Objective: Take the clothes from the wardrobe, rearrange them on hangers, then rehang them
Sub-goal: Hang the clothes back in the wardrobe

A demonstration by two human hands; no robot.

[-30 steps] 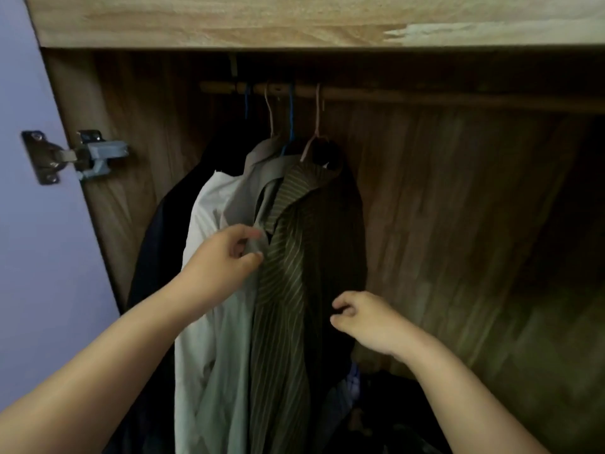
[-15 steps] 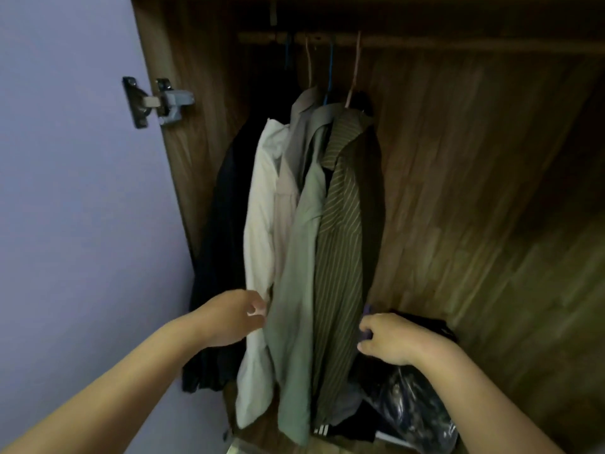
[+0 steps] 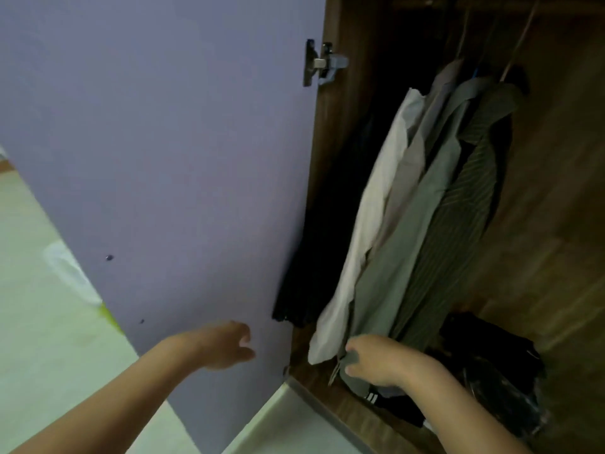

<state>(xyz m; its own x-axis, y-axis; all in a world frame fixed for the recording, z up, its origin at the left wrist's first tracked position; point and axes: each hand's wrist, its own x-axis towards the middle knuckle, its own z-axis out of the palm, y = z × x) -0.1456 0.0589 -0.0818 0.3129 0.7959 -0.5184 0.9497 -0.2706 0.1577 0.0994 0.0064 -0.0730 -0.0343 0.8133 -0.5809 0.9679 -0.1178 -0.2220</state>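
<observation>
Early stage: shirts [image 3: 422, 204] all on hangers. Right hand [image 3: 376, 358] grip pinches grey shirt hem [image 3: 352, 363]; left hand [image 3: 226, 344] loose, holding nothing.

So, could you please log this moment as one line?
left hand: free beside purple door | right hand: at grey-green shirt hem | clothes: hanging in wardrobe

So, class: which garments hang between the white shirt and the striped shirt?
In the head view, a beige shirt and a grey-green shirt hang between the white shirt and the striped shirt.
</observation>
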